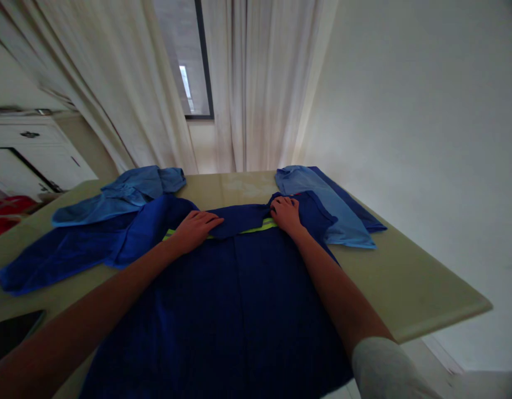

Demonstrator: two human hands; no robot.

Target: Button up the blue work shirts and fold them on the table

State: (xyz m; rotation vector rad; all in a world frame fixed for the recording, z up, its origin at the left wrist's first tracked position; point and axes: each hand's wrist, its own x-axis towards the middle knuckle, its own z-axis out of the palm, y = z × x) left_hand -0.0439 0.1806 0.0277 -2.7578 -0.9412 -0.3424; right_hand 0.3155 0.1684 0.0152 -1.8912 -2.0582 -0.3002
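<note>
A dark blue work jacket [239, 310] with a yellow-green stripe lies spread on the table in front of me, its lower part reaching toward my body. Across its upper part runs a folded-over sleeve [243, 217], covering some of the stripe. My left hand [199, 227] rests on the left end of this fold, fingers stretched out over the cloth. At the right, my right hand [286, 213] has its fingers bent and closed on the bunched cloth near the top; the fingertips are partly hidden in it. A brighter blue part of cloth [135, 233] extends to the left.
Light blue garments lie behind, one at the left [127, 191] and one at the right [322, 202] over a darker blue piece [356, 205]. A phone [15, 332] lies on the table [409, 282] at the near left. White wall stands right, curtains [264, 83] behind.
</note>
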